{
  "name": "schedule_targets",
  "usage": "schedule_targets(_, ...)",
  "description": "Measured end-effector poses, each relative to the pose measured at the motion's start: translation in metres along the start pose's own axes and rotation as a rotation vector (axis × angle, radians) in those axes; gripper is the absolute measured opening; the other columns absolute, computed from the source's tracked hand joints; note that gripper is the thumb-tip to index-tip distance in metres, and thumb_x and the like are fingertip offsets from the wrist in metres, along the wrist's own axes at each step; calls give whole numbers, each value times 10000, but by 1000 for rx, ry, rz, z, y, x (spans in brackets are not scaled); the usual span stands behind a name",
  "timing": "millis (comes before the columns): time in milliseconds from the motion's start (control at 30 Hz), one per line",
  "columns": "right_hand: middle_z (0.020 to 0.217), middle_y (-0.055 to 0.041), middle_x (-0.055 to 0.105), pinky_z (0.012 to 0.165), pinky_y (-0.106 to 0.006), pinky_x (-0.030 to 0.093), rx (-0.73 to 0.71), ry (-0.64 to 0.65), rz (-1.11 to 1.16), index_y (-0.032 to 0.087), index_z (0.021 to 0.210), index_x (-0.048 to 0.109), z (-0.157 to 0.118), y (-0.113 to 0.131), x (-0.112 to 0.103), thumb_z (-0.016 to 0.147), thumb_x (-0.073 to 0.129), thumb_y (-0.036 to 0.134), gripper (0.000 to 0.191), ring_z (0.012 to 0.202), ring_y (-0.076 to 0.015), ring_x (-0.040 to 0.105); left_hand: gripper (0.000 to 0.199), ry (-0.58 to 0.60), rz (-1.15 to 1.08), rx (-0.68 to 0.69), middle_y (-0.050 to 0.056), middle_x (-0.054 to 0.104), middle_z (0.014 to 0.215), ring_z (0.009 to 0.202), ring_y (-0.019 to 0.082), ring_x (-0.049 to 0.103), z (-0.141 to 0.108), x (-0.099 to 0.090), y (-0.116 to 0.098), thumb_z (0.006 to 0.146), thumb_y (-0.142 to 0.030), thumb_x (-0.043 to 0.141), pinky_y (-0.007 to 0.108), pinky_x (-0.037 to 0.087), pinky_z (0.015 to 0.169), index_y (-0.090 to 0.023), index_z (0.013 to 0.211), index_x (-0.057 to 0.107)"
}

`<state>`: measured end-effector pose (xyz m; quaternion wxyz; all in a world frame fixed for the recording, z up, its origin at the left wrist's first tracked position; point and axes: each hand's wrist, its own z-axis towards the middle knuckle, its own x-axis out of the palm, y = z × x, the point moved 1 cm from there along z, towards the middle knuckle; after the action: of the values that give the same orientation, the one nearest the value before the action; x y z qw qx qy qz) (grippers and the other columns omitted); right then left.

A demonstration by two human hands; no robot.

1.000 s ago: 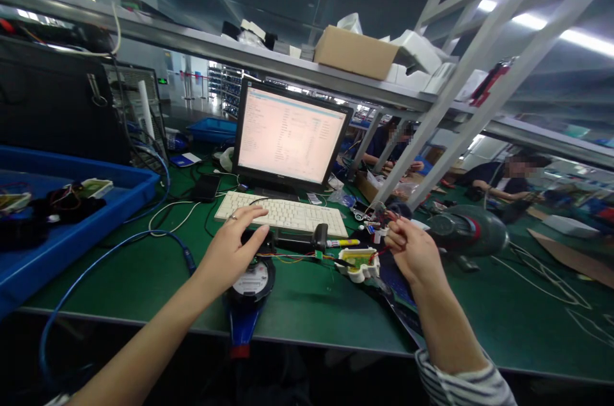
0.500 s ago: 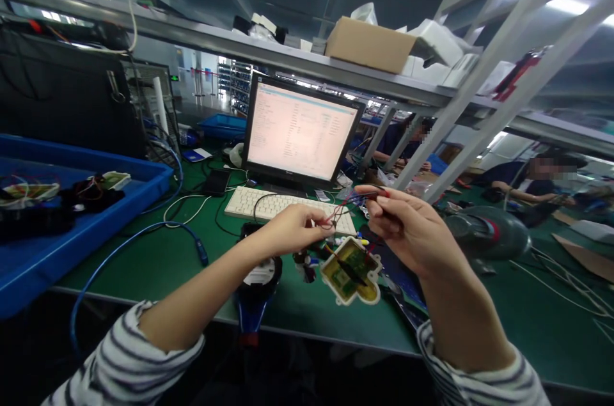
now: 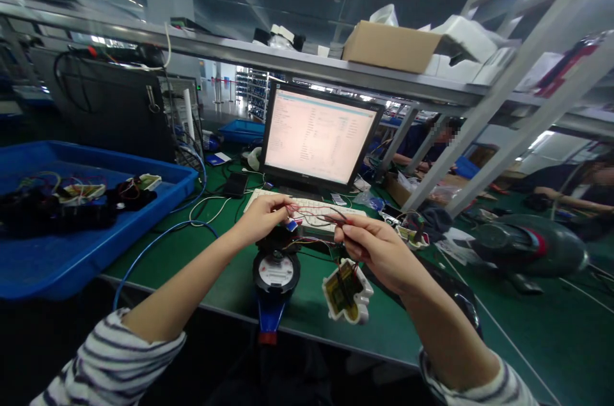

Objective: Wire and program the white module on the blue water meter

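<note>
I see a bare strip of counter (image 3: 311, 313) at the front edge, between the round meter (image 3: 277, 270) and the white casing (image 3: 349, 296). Wires (image 3: 300, 206) stretched from left hand (image 3: 263, 219) to right hand (image 3: 377, 245) bar the middle; leftward, the blue bin's (image 3: 153, 222) wall blocks any low pass.

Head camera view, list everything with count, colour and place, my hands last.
bench: one, green, centre
monitor: one, black, on the bench
keyboard: one, white, before the monitor
wires: several, red and dark, before the keyboard
open housings: several, white, nearest below the wires
round device: one, black and blue, front edge
trays: two, blue, left and behind
cables: several, blue and white, left
banded device: one, dark grey, right
shelf: one, grey, above
cardboard box: one, brown, on shelf
other people: two, dark clothes, right
sleeves: two, striped, lower corners
left hand: one, bare, on the wires
right hand: one, bare, on the wires
</note>
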<state>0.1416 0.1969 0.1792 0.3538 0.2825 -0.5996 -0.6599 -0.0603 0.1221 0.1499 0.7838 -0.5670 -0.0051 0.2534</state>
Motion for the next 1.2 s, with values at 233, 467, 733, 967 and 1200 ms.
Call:
schedule_targets(233, 679, -8, 582, 436, -228, 173, 14, 63, -53, 140, 781, 670, 5, -3, 11, 725, 615, 283, 163, 453, -51, 330, 238, -6, -44, -17, -10, 584, 627, 541, 98, 517, -10, -16, -6, 761, -337, 564, 226, 421, 549, -127, 828, 653)
schedule_targets(467, 611, 16, 527, 429, -226, 154, 25, 72, -70, 132, 721, 646, 7, -6, 15, 729, 604, 301, 174, 444, -49, 303, 285, 34, -17, -73, -17, 559, 600, 519, 99, 518, -10, -14, 4, 770, -373, 526, 230, 433, 538, -123, 845, 639)
schedule_targets(733, 729, -8, 603, 428, -200, 255, 85, 36, -119, 133, 973, 654, 16, -30, 12, 710, 578, 304, 323, 460, -52, 375, 199, 24, 150, -106, -2, 608, 622, 550, 123, 557, -16, -13, 20, 755, -298, 508, 246, 445, 553, -149, 780, 637)
schedule_targets(967, 976, -52, 671, 831, -352, 468, 77, 3, -270, 184, 1061, 611, 15, -51, -10, 681, 629, 283, 393, 910, -189, 615, 113, 48, 357, -68, -1, 615, 651, 640, 157, 585, -25, -15, 13, 616, -101, 577, 271, 442, 633, -178, 672, 637)
schedule_targets(1200, 1221, -181, 550, 1018, -509, 311, 87, -40, -519, 107, 1242, 504, -8, -74, -47, 630, 692, 279, 663, 1153, -312, 494, 112, 12, 395, -44, -9, 529, 711, 653, 138, 583, -20, -6, 18, 602, -80, 592, 243, 463, 608, -178, 620, 542)
